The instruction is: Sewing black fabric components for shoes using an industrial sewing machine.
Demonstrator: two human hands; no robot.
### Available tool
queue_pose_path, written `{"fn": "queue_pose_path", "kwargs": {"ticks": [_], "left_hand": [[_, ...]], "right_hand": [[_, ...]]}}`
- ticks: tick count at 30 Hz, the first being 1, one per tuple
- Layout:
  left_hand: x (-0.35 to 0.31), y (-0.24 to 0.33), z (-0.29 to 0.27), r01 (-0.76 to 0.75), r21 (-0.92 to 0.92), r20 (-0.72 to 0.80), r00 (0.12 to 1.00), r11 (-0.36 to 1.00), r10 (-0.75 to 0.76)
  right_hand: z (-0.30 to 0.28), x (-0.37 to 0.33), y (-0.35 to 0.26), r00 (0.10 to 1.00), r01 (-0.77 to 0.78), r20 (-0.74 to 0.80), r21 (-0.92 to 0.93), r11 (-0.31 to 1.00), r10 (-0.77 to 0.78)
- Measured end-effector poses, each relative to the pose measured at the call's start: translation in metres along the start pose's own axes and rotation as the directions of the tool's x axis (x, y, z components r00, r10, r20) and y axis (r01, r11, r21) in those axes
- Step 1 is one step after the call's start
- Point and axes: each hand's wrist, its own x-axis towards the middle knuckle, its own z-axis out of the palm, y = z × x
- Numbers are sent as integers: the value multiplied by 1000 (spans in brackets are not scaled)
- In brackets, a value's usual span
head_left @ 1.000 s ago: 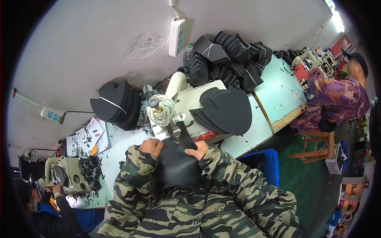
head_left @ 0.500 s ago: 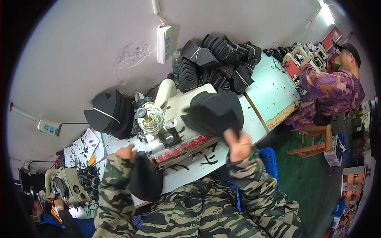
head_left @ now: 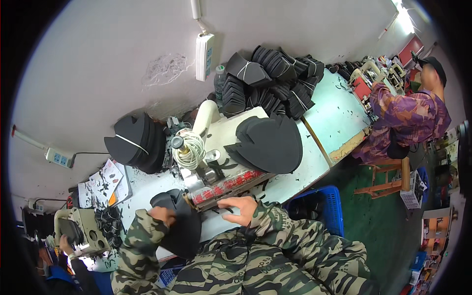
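Observation:
My left hand [head_left: 162,215] grips a black curved shoe-upper piece [head_left: 179,223] at the table's near edge, left of the sewing machine [head_left: 211,162]. My right hand [head_left: 240,209] lies flat with fingers spread on the table just in front of the machine's red-marked base [head_left: 223,188], touching thin black strips. On the machine's bed to the right rests a stack of black cut pieces [head_left: 269,142]. A cone of white thread [head_left: 189,150] stands on the machine's left.
Bundles of black pieces [head_left: 268,81] are piled at the wall, another bundle [head_left: 135,142] stands at left. A blue crate [head_left: 319,209] sits under the table at right. A person in a purple top [head_left: 408,118] sits at far right. Another person's hand [head_left: 66,243] works a machine [head_left: 81,228] at lower left.
My right hand has come down from the stack of black pieces to the table in front of the machine. My left hand has carried the black piece leftward and stayed there.

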Motion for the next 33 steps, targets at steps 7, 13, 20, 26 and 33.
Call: {"fn": "queue_pose_path", "kwargs": {"ticks": [7, 13, 20, 26, 33], "left_hand": [[31, 73, -25, -317, -617, -446, 895, 720, 12], [77, 58, 1, -43, -529, -369, 911, 847, -185], [112, 66, -10, -43, -586, -359, 909, 810, -212], [120, 25, -17, -363, -542, -315, 924, 758, 218], [27, -26, -19, 159, 162, 87, 981, 974, -175]], "right_hand": [[1, -8, 68, 886, -458, 346, 544, 703, 309], [-6, 15, 26, 880, -359, -137, 437, 825, 455], [5, 8, 33, 866, -376, -43, 601, 706, 498], [0, -20, -6, 810, -533, 233, 677, 509, 539], [-126, -24, -34, 627, -33, -697, -471, 882, -348]]}}
